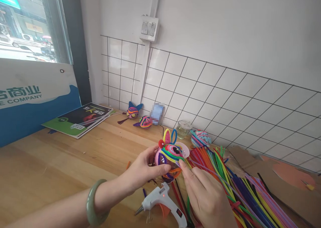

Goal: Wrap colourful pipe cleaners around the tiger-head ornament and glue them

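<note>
The left hand [142, 169], with a green bangle [94, 204] on its wrist, holds a small ball-shaped figure [169, 152] wound from bright pipe cleaners, with the thumb pressed along its lower side and the other fingers curled behind it. The figure is lifted a little above the wooden table [62, 161], just left of the big pile of pipe cleaners [240, 184], and it has two upright loops like ears on top. The right hand [204, 196] comes in from below, its thumb and forefinger pinching a pale purple pipe cleaner [213, 174] right at the figure's lower edge; the rest of that strand trails off to the right across the pile. A white glue gun [163, 201] lies on the table below both hands, nozzle pointing left. Further back by the tiled wall sit two finished figures [139, 116], a small glass jar [183, 129] and another wound ball [200, 137]. A green and black booklet [80, 119] lies at the left, near a blue and white sign [30, 101].
</note>
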### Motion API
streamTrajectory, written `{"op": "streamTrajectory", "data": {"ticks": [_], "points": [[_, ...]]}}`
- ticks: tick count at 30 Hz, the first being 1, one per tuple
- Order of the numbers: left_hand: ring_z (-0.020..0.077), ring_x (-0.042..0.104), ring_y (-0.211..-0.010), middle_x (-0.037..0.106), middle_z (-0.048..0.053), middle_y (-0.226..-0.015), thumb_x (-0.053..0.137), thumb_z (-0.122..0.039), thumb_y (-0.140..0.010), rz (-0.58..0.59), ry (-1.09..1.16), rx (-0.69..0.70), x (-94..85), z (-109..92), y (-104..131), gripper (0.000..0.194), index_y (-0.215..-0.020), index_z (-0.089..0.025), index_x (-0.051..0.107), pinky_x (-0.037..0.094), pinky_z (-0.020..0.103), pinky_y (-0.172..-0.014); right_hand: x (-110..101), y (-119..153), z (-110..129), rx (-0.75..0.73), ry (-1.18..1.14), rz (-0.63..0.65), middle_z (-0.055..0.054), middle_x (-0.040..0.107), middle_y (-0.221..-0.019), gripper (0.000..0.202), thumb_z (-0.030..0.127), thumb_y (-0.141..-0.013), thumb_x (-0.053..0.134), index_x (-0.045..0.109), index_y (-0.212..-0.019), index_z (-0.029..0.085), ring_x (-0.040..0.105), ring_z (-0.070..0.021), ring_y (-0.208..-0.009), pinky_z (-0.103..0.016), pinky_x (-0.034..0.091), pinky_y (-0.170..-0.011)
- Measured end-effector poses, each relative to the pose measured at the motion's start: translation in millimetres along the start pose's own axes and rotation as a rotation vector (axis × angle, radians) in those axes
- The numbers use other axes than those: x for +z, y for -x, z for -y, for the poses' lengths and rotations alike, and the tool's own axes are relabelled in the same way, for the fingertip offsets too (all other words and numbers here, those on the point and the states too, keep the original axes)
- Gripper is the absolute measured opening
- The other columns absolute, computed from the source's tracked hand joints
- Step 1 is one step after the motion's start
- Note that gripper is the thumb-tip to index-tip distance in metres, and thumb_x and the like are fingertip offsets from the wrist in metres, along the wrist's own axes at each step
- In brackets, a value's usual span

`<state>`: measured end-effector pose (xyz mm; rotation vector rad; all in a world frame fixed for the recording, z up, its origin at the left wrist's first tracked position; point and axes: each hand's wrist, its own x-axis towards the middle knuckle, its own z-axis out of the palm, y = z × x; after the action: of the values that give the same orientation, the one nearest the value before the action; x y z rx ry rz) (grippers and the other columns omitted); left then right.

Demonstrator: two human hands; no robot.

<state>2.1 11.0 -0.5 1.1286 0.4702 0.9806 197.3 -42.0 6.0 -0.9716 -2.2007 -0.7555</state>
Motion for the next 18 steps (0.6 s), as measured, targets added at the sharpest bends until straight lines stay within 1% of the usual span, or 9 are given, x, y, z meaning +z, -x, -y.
{"op": "streamTrajectory", "data": {"ticks": [7, 10, 12, 13, 15, 18], "points": [[0.0256, 0.064, -0.109, 0.069, 0.012, -0.12, 0.084, -0.028, -0.069, -0.041, 0.014, 0.01, -1.8, 3, -2, 0.054, -0.117, -0.015, 0.062, 0.049, 0.035, -0.095, -7, -3, 0, 0.017, -0.053, 0.018, -0.005, 0.063, -0.07, 0.032, 0.007, -0.097, 0.044, 0.057, -0.127, 0.007, 0.061, -0.0174, -0.06, -0.031, 0.049, -0.056], [0.0242, 0.063, -0.107, 0.067, 0.013, -0.121, 0.084, -0.027, -0.07, -0.044, 0.011, -0.007, -2.8, 4, -1, 0.059, -0.122, -0.015, 0.059, 0.05, 0.034, -0.092, -11, -5, 4, 0.067, -0.077, 0.001, -0.008, 0.07, -0.08, 0.031, 0.011, -0.099, 0.045, 0.055, -0.128, 0.006, 0.067, -0.0175, -0.068, -0.03, 0.053, -0.062], [0.0235, 0.063, -0.105, 0.066, 0.012, -0.121, 0.085, -0.026, -0.068, -0.055, 0.028, -0.031, -2.9, 5, 1, 0.063, -0.124, -0.016, 0.057, 0.051, 0.034, -0.089, -13, -6, 8, 0.108, -0.11, -0.03, -0.01, 0.072, -0.089, 0.027, 0.014, -0.099, 0.047, 0.056, -0.123, 0.008, 0.069, -0.0169, -0.075, -0.028, 0.054, -0.069], [0.0232, 0.064, -0.104, 0.066, 0.012, -0.12, 0.086, -0.026, -0.067, -0.06, 0.045, -0.044, -2.7, 6, 1, 0.065, -0.124, -0.016, 0.056, 0.051, 0.033, -0.088, -13, -7, 11, 0.117, -0.13, -0.041, -0.009, 0.073, -0.09, 0.024, 0.013, -0.099, 0.049, 0.057, -0.12, 0.009, 0.069, -0.0167, -0.077, -0.028, 0.054, -0.07], [0.0227, 0.063, -0.103, 0.064, 0.011, -0.121, 0.087, -0.025, -0.065, -0.07, 0.075, -0.056, -1.8, 6, 2, 0.066, -0.123, -0.017, 0.055, 0.052, 0.032, -0.087, -13, -7, 16, 0.115, -0.163, -0.04, -0.008, 0.072, -0.086, 0.02, 0.01, -0.097, 0.05, 0.06, -0.114, 0.01, 0.068, -0.0171, -0.074, -0.03, 0.054, -0.069], [0.0222, 0.063, -0.101, 0.063, 0.012, -0.122, 0.087, -0.024, -0.064, -0.034, 0.092, -0.067, -0.4, 6, 4, 0.066, -0.122, -0.016, 0.055, 0.052, 0.032, -0.085, -12, -7, 20, 0.11, -0.183, 0.002, -0.007, 0.069, -0.078, 0.023, 0.005, -0.094, 0.051, 0.061, -0.114, 0.009, 0.064, -0.0182, -0.068, -0.033, 0.051, -0.065]]}}
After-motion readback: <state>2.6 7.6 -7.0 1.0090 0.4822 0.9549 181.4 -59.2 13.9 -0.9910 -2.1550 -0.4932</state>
